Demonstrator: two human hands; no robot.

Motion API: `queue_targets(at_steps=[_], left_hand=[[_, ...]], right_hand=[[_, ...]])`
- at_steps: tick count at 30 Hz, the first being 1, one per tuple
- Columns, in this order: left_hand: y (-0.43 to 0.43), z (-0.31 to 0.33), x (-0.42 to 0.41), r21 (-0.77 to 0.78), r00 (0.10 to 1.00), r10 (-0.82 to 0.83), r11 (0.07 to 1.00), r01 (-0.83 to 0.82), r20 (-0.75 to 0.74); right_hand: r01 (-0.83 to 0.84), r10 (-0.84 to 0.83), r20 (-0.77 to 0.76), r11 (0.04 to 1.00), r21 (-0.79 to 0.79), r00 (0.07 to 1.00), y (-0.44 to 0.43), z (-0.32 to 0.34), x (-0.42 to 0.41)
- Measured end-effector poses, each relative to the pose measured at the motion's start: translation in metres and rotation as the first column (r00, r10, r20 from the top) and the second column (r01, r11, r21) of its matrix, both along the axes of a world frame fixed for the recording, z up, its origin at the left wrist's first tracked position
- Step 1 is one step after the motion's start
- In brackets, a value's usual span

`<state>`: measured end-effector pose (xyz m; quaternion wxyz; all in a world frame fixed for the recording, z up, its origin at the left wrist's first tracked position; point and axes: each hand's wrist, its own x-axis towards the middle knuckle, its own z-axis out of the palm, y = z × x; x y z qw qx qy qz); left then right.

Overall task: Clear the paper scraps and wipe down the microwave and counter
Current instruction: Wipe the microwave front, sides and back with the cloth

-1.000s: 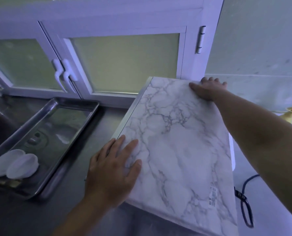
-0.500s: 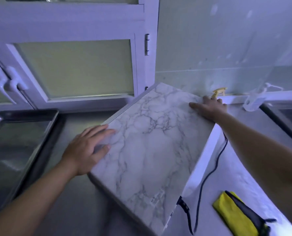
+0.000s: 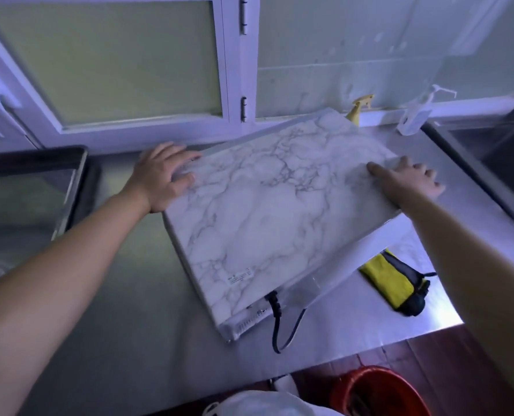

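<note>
On the steel worktop (image 3: 129,310) the microwave (image 3: 273,211), its top covered in a grey-veined marble pattern, sits turned at an angle, with its vented back panel facing the near edge and a black power cord (image 3: 278,325) looping out from it. At the far left corner the left hand (image 3: 162,175) holds the microwave, thumb on the top and fingers reaching along the back edge. At the right corner the right hand (image 3: 405,181) grips it too, thumb laid flat on the marble and fingers curled over the side. Just beside the microwave on the right lies a folded yellow cloth (image 3: 390,280) with a dark trim. Behind the far corner stands a yellow spray bottle (image 3: 359,108), and further right a clear pump bottle (image 3: 414,115). To the left rests a metal tray (image 3: 78,175). Below the worktop's edge stands a red bucket (image 3: 378,388).
</note>
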<state>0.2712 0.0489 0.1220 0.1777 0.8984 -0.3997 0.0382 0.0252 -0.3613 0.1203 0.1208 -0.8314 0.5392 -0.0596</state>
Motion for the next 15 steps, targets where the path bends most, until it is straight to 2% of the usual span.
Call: queue_targets(at_steps=[2, 4, 6, 7, 10, 13, 15], left_hand=[[0.001, -0.007, -0.01, -0.11, 0.982, 0.18, 0.976, -0.186, -0.065], [0.006, -0.02, -0.042, -0.288, 0.891, 0.291, 0.871, -0.397, -0.348], [0.015, -0.034, -0.09, -0.461, 0.747, 0.126, 0.717, -0.523, -0.652], [0.021, -0.039, -0.117, -0.527, 0.693, 0.003, 0.648, -0.551, -0.721], [0.04, -0.051, -0.196, -0.636, 0.643, -0.195, 0.511, -0.578, -0.741], [0.048, -0.06, -0.244, -0.683, 0.634, -0.269, 0.402, -0.61, -0.725], [0.041, -0.061, -0.252, -0.702, 0.654, -0.258, 0.301, -0.645, -0.711]], right_hand=[[0.009, -0.008, 0.03, 1.0, -0.019, 1.0, 0.012, -0.002, -0.023], [-0.003, 0.007, 0.123, 0.999, -0.033, 0.992, 0.022, -0.007, -0.046], [-0.007, 0.012, 0.24, 1.0, -0.024, 0.971, 0.03, -0.012, -0.062], [-0.003, 0.007, 0.29, 1.0, -0.012, 0.957, 0.034, -0.013, -0.067], [0.005, -0.013, 0.419, 1.0, 0.02, 0.908, 0.043, -0.014, -0.077], [0.019, -0.031, 0.5, 0.999, 0.03, 0.865, 0.055, -0.014, -0.082], [0.068, -0.072, 0.547, 0.997, 0.027, 0.834, 0.063, -0.013, -0.082]])
